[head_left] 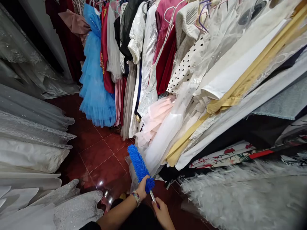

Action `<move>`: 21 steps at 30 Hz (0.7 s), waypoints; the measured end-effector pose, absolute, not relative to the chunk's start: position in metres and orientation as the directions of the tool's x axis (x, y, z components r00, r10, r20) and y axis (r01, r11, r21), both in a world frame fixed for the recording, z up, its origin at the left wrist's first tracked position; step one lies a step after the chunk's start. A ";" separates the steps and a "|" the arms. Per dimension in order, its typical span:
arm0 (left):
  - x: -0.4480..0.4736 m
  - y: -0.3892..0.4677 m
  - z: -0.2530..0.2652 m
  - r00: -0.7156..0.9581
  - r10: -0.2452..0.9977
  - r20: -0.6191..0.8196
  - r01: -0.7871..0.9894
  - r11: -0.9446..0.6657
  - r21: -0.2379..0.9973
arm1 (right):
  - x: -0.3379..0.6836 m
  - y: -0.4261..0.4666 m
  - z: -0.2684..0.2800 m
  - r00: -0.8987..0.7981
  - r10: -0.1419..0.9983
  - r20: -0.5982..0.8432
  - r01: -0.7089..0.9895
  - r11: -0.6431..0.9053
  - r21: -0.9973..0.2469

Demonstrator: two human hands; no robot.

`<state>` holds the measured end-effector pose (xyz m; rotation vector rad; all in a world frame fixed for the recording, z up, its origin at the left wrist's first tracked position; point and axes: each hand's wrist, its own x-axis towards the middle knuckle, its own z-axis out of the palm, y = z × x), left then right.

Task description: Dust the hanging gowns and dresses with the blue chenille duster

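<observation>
White gowns (31, 156) line the left; beside them, over red tiles (96, 156), a fluffy blue duster (137, 161) slants — tip up-left near hanging dresses' hems, silver handle (152, 195) down-right. The left hand (142, 188) curls around its lower fluff; the right hand (161, 210) grips the handle — feathery white fabric (244, 191) spreads farther right.

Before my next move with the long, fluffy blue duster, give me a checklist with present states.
1. Left hand at lower fibres of the fluffy blue duster: ok.
2. Right hand holding the silvery metal handle: ok.
3. Duster apart from the white tulle skirt: cannot tell; they overlap in view.
4. Feathery white garment apart from right hand: ok.
5. Glossy red tiled floor dry: cannot tell.
</observation>
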<state>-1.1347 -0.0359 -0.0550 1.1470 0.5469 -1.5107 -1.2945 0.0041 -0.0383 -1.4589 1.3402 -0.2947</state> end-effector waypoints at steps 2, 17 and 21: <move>-1.145 -0.030 -0.030 0.151 -0.546 -0.824 0.945 -0.165 0.282 | -1.314 -0.002 -0.013 0.380 -0.839 -0.389 -0.566 0.121 -0.815; -1.221 -0.166 0.157 0.253 -0.913 -0.321 0.840 0.042 0.541 | -1.383 -0.103 0.126 0.316 -0.947 0.059 -0.573 -0.240 -0.784; -1.248 -0.162 0.099 0.251 -0.852 -0.459 0.847 -0.037 0.531 | -1.401 -0.084 0.084 0.311 -0.945 -0.103 -0.571 -0.099 -0.815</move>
